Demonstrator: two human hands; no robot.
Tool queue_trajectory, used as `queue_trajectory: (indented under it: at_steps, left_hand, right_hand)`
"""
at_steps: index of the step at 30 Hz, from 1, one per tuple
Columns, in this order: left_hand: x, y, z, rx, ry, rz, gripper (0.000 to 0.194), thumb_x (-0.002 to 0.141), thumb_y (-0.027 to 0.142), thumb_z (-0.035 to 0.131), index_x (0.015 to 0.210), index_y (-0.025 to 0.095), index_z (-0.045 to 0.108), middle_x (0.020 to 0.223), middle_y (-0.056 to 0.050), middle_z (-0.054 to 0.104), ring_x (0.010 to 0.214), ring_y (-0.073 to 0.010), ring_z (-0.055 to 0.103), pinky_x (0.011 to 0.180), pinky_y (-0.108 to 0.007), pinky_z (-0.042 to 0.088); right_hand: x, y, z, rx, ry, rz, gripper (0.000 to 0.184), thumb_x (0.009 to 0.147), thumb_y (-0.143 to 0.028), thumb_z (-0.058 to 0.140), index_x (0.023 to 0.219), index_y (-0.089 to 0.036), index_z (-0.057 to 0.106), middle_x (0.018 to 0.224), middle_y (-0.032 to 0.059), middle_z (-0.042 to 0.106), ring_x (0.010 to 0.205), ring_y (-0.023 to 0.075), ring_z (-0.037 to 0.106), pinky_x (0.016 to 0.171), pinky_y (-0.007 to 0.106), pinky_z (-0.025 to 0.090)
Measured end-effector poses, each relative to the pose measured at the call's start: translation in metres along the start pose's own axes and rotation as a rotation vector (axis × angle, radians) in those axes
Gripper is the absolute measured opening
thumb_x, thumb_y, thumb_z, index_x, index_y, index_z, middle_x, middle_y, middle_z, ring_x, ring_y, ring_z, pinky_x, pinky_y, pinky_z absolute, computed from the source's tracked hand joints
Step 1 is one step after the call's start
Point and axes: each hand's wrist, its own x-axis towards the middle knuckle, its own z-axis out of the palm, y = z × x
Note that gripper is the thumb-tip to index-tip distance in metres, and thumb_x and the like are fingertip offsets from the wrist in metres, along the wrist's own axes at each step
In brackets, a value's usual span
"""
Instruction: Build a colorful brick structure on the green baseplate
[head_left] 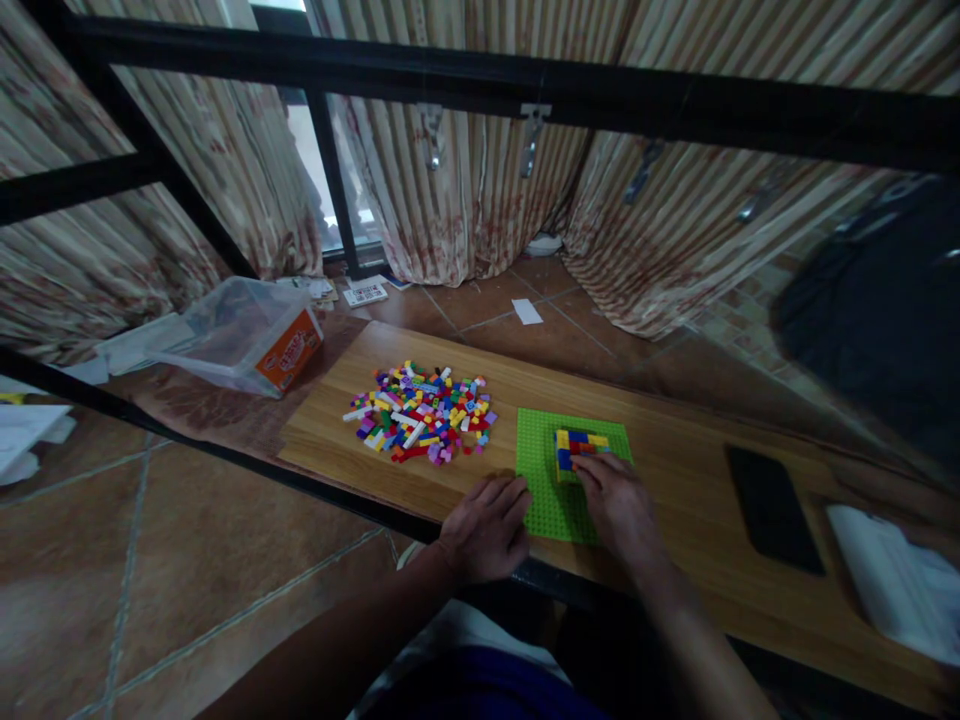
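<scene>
A bright green studded baseplate [536,455] lies on the wooden board. On it stands a low, block-shaped build of toy bricks [564,450] in yellow, blue and red. My right hand [619,500] reaches over the plate from the right, its thumb and fingers closed on a toy brick at the build's near side; the fingers partly cover it. My left hand [487,525] rests at the plate's left edge with curled fingers, and whatever may be inside them is hidden. Left of the plate, a pile of loose toy bricks [424,415] in many colours is spread out.
The wooden board [675,470] sits on a dark-framed bench. At its right lie a black phone-like slab [772,508] and a white bundle [892,575]. A clear plastic bin [232,335] with an orange label stands at the left. Black bars [480,75] cross in front of curtains.
</scene>
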Motion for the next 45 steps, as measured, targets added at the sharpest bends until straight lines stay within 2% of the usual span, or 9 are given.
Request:
queue_trajectory:
  at_steps: [10,19,31,37,42,45]
  left_hand:
    - [0.001,0.0,-0.001,-0.01,0.01,0.008,0.04,0.085,0.027,0.052,0.122,0.013,0.056,0.128,-0.013,0.06,0.118,-0.0289,0.055,0.102,-0.046,0.046]
    - [0.001,0.001,-0.002,-0.015,0.016,0.001,0.039,0.085,0.027,0.051,0.121,0.013,0.056,0.128,-0.013,0.06,0.117,-0.0286,0.056,0.1,-0.046,0.047]
    - [0.001,0.0,-0.001,-0.026,-0.008,0.001,0.041,0.086,0.029,0.05,0.124,0.015,0.055,0.129,-0.013,0.059,0.118,-0.0293,0.056,0.101,-0.048,0.046]
    - [0.001,0.0,-0.001,-0.025,0.002,0.001,0.04,0.086,0.028,0.05,0.122,0.014,0.056,0.128,-0.013,0.06,0.117,-0.029,0.056,0.101,-0.046,0.046]
    - [0.0,0.0,0.0,-0.018,-0.004,0.002,0.04,0.087,0.029,0.048,0.123,0.013,0.055,0.129,-0.014,0.059,0.118,-0.0286,0.055,0.102,-0.047,0.045]
    - [0.0,-0.001,0.0,-0.022,-0.009,0.001,0.04,0.088,0.029,0.048,0.124,0.014,0.055,0.13,-0.014,0.059,0.118,-0.0286,0.055,0.101,-0.048,0.046]
  right_hand:
    - [0.003,0.001,-0.004,0.083,-0.018,0.025,0.026,0.093,-0.033,0.046,0.087,-0.02,0.068,0.094,0.008,0.069,0.09,0.0226,0.061,0.086,0.039,0.047]
    - [0.01,0.007,-0.006,0.064,-0.103,0.045,0.024,0.09,-0.032,0.047,0.084,-0.022,0.069,0.094,0.0068,0.068,0.09,0.022,0.06,0.085,0.037,0.046]
    - [0.025,0.006,-0.012,0.101,-0.236,0.19,0.019,0.082,-0.029,0.054,0.082,-0.024,0.072,0.095,0.0045,0.07,0.087,0.0197,0.063,0.084,0.035,0.047]
    - [0.027,0.007,-0.011,0.203,-0.178,0.314,0.013,0.072,-0.032,0.063,0.075,-0.024,0.072,0.086,0.0029,0.071,0.077,0.0188,0.065,0.077,0.034,0.048]
    - [0.024,0.012,-0.014,0.325,-0.109,0.385,0.022,0.071,-0.041,0.062,0.077,-0.023,0.073,0.085,0.0036,0.074,0.078,0.0211,0.067,0.078,0.037,0.05]
    - [0.023,0.013,-0.014,0.333,-0.101,0.377,0.022,0.071,-0.042,0.062,0.077,-0.022,0.073,0.083,0.0045,0.074,0.076,0.0214,0.067,0.075,0.036,0.05]
